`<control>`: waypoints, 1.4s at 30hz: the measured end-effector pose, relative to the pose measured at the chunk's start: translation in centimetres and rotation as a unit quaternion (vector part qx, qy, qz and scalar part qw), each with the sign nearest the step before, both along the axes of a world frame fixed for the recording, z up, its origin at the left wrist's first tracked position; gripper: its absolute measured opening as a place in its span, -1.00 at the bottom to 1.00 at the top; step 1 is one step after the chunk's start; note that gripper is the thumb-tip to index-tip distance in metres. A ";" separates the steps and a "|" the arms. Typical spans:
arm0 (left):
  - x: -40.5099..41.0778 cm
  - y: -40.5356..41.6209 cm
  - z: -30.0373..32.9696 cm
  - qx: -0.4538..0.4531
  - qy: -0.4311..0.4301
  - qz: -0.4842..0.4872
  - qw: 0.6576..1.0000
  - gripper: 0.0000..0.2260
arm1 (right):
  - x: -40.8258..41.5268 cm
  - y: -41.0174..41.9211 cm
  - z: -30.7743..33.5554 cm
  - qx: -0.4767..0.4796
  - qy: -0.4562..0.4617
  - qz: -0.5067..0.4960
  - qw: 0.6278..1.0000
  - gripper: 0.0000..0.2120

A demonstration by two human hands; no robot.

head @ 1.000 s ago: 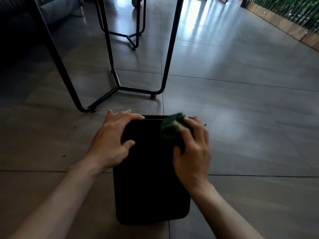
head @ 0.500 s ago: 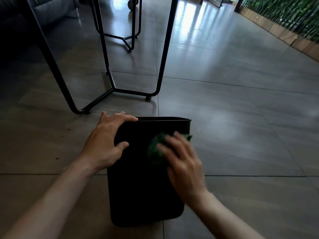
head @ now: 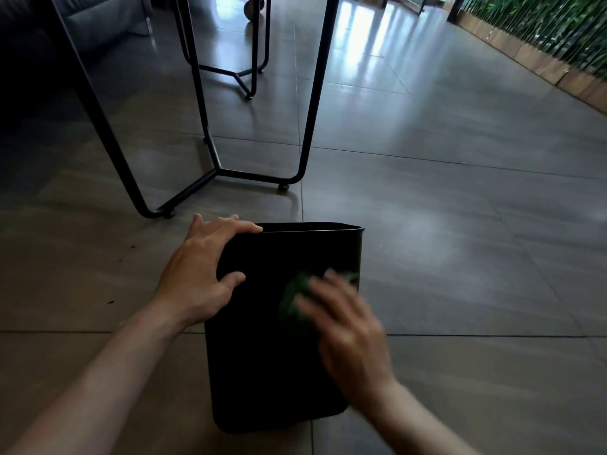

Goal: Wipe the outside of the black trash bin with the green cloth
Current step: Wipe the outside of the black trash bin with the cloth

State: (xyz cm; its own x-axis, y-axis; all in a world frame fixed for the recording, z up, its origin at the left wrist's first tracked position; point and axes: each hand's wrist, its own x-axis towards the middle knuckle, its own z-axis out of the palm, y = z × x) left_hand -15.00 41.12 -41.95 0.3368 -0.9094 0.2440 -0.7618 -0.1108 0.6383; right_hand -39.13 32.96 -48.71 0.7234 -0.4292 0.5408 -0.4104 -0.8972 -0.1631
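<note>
The black trash bin (head: 272, 339) lies on its side on the tiled floor (head: 460, 257), directly before me; its long axis runs away from me, the open rim far, the base near. My left hand (head: 200, 274) is spread over the bin's far left corner, fingers curled onto the rim, thumb pressed on the upper wall, bracing it. My right hand (head: 348, 326), motion-blurred, presses the green cloth (head: 295, 293) flat under its fingers against the upper wall, toward the right edge, about midway along the bin. I judge the right hand the working one: remaining strokes run along the long axis toward the base, which lies nearer that hand. Black table legs (head: 213, 126) stand beyond the rim.
</note>
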 end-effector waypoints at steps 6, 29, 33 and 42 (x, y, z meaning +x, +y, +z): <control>0.2 -0.1 -0.2 0.001 0.006 0.003 1.000 -0.36 | 1.9 -1.7 1.5 0.007 -0.011 -0.067 0.998 -0.52; -0.3 -0.3 -0.2 0.003 -0.009 -0.016 1.000 -0.36 | -0.1 7.4 -5.2 -0.134 0.225 0.201 0.944 -0.67; -0.6 -0.7 -0.2 0.008 -0.022 -0.027 0.999 -0.36 | 4.3 5.9 -1.6 -0.066 0.096 0.069 0.991 -0.73; -0.3 -0.2 -0.3 0.000 -0.006 -0.025 1.000 -0.37 | -1.3 5.7 -4.4 -0.155 0.216 0.191 0.945 -0.68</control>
